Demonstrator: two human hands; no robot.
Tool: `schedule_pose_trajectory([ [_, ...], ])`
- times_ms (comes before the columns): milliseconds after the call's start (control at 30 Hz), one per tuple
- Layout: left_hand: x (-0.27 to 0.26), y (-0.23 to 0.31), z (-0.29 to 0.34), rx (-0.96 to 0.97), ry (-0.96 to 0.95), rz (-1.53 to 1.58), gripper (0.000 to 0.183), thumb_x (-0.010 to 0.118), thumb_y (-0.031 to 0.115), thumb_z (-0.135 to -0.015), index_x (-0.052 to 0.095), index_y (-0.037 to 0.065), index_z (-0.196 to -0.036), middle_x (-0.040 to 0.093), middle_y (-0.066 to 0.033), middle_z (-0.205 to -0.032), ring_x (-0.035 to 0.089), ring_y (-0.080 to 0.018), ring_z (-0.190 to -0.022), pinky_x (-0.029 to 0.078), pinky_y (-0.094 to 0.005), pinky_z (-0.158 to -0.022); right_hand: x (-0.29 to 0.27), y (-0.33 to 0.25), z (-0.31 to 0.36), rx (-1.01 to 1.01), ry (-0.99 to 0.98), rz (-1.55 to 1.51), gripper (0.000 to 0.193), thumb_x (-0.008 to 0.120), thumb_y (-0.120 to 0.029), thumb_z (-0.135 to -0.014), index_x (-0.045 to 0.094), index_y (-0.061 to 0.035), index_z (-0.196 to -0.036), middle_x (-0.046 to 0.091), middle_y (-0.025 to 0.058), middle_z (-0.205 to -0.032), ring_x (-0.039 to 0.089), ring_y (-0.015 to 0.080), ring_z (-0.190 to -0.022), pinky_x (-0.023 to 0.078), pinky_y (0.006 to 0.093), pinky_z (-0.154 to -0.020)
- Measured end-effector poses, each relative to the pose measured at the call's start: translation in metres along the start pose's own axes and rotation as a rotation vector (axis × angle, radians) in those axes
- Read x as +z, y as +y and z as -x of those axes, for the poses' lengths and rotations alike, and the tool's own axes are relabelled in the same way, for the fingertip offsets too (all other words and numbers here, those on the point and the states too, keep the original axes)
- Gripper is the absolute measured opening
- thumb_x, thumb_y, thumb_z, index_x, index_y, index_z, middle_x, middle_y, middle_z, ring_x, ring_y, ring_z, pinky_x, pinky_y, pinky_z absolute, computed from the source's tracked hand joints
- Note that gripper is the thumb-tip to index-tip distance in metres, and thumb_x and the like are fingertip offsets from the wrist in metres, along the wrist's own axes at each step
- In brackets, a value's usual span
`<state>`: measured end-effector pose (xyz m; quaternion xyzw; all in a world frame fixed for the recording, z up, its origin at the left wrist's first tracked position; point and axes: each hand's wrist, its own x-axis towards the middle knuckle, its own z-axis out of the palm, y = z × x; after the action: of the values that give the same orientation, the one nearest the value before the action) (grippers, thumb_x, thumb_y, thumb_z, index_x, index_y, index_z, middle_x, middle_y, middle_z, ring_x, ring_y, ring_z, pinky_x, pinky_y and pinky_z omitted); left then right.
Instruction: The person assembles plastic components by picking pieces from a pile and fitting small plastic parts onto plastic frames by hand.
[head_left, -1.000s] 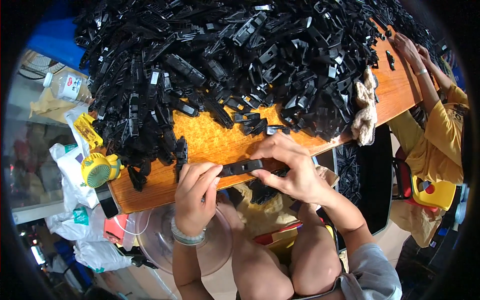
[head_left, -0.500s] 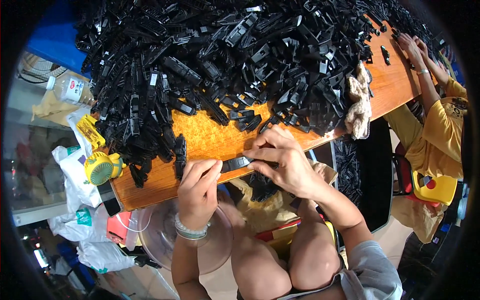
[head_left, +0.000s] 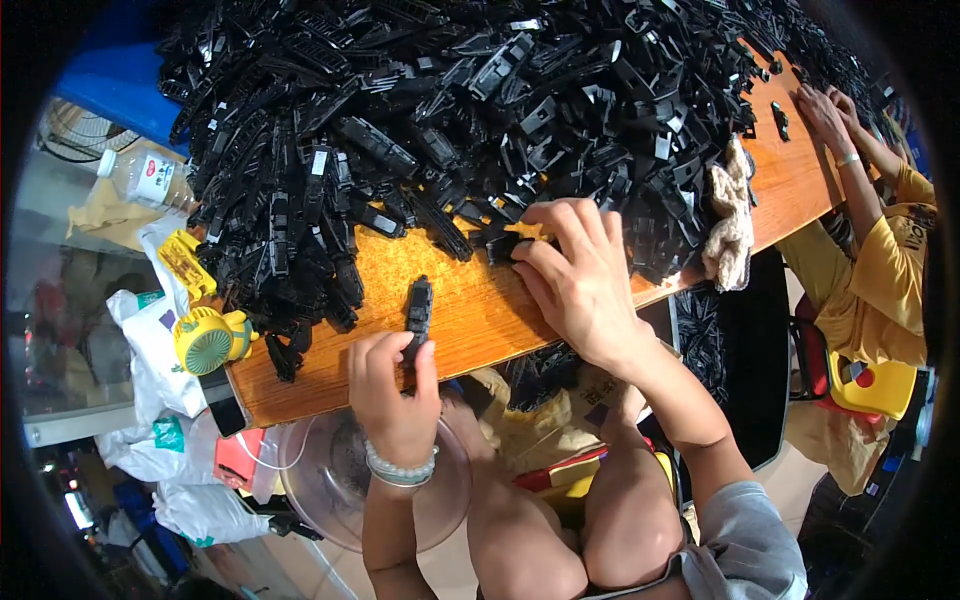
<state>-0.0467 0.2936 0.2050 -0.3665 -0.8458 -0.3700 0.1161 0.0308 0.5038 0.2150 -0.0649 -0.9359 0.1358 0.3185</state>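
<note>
My left hand (head_left: 393,385) pinches the lower end of a long black plastic part (head_left: 420,302) between thumb and fingers, above the table's front edge. The part points away from me. My right hand (head_left: 580,275) is at the near edge of the pile, its thumb and fingertips closed on a small black plastic piece (head_left: 518,250) that they partly hide. Just left of those fingertips lie more loose black pieces. Beyond both hands spreads a large heap of black plastic parts (head_left: 400,110).
The wooden table (head_left: 300,395) carries a crumpled whitish cloth (head_left: 728,225) at the right. A yellow-green handheld fan (head_left: 210,340), a bottle (head_left: 150,178) and white bags are at the left. A clear basin (head_left: 330,500) sits below. Another person's hands (head_left: 825,112) rest at the far right.
My hands have moved apart. The left now holds the long part alone, turned to point away from me. My right hand has let go of it and moved to the pile's edge.
</note>
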Motion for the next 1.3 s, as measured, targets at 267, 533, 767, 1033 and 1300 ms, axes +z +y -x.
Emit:
schedule_pose_trajectory([
  [267,-0.019,-0.003,-0.039,0.283,-0.307,-0.091,0.02,0.06,-0.005,-0.083,0.063,0.0,-0.102,0.06,-0.0139,-0.113,0.059,-0.0304,-0.098,0.048,-0.0374,-0.084,-0.023,-0.017,0.008,0.459,0.076,-0.697,0.024,0.062,0.001,-0.088,0.059,-0.0021,-0.111,0.055,0.008,-0.086,0.051,0.0161,-0.062,0.044,0.0284,-0.057],
  [533,-0.002,0.0,-0.03,0.136,-0.352,0.224,0.025,0.074,0.001,-0.074,0.067,0.0,-0.098,0.06,-0.0117,-0.095,0.057,-0.0306,-0.088,0.048,-0.0393,-0.077,-0.02,-0.022,0.022,0.487,-0.159,-0.914,0.026,0.066,-0.004,-0.088,0.064,0.0006,-0.113,0.066,0.0161,-0.092,0.063,0.0302,-0.078,0.051,0.0357,-0.072],
  [767,0.0,0.0,-0.024,0.078,-0.317,0.237,0.023,0.074,-0.002,-0.073,0.067,-0.001,-0.095,0.059,-0.0105,-0.092,0.055,-0.0288,-0.085,0.047,-0.0378,-0.074,-0.024,-0.014,0.035,0.329,-0.263,-0.56,0.028,0.073,-0.008,-0.078,0.068,0.0029,-0.104,0.059,0.0139,-0.087,0.056,0.0314,-0.084,0.046,0.0371,-0.076],
  [1033,0.001,-0.004,-0.029,0.133,-0.33,0.268,0.024,0.074,-0.003,-0.071,0.067,-0.001,-0.094,0.059,-0.0103,-0.09,0.055,-0.0282,-0.084,0.047,-0.0369,-0.074,-0.018,-0.012,0.035,0.282,-0.197,-0.685,0.028,0.076,-0.01,-0.076,0.07,0.0017,-0.101,0.06,0.0113,-0.088,0.056,0.03,-0.084,0.045,0.0383,-0.077],
  [1300,0.004,0.0,-0.032,0.195,-0.336,0.281,0.021,0.074,-0.001,-0.072,0.067,-0.001,-0.092,0.059,-0.0107,-0.09,0.055,-0.0284,-0.084,0.047,-0.0373,-0.074,-0.013,-0.019,0.031,0.224,-0.188,-0.558,0.03,0.08,-0.013,-0.07,0.074,-0.0056,-0.098,0.059,0.0043,-0.093,0.052,0.0238,-0.089,0.039,0.036,-0.08],
])
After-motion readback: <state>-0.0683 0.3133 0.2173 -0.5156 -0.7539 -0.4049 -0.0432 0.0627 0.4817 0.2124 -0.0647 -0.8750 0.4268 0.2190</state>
